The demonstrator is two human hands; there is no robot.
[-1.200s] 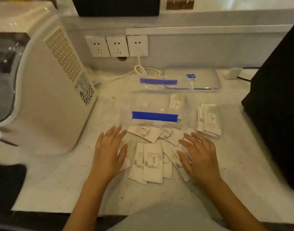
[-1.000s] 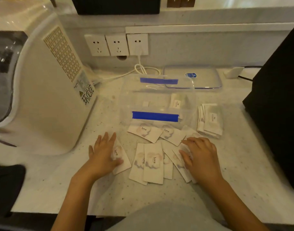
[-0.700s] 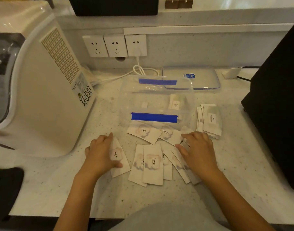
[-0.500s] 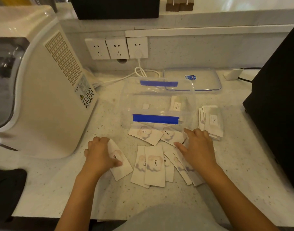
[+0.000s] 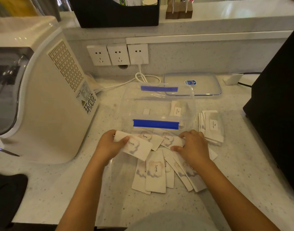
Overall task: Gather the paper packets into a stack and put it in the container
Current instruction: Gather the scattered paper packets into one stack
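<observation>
Several white paper packets printed "love." (image 5: 155, 172) lie fanned out on the counter in front of a clear plastic container (image 5: 126, 104) with blue clips. My left hand (image 5: 109, 145) grips one packet (image 5: 139, 146), lifted and turned sideways. My right hand (image 5: 193, 147) pinches the end of another packet (image 5: 170, 140) lying just before the container. One packet (image 5: 177, 109) sits inside the container. A second pile of packets (image 5: 213, 125) rests to the container's right.
A large white appliance (image 5: 48, 100) stands at the left. The clear container lid (image 5: 193, 84) lies behind the container, near a white cable (image 5: 143, 77) and wall sockets (image 5: 118, 54). A black box (image 5: 279, 104) blocks the right side.
My left hand has picked a packet off the counter and carried it up and right. My right hand has slid forward from the fanned packets onto the one by the container.
</observation>
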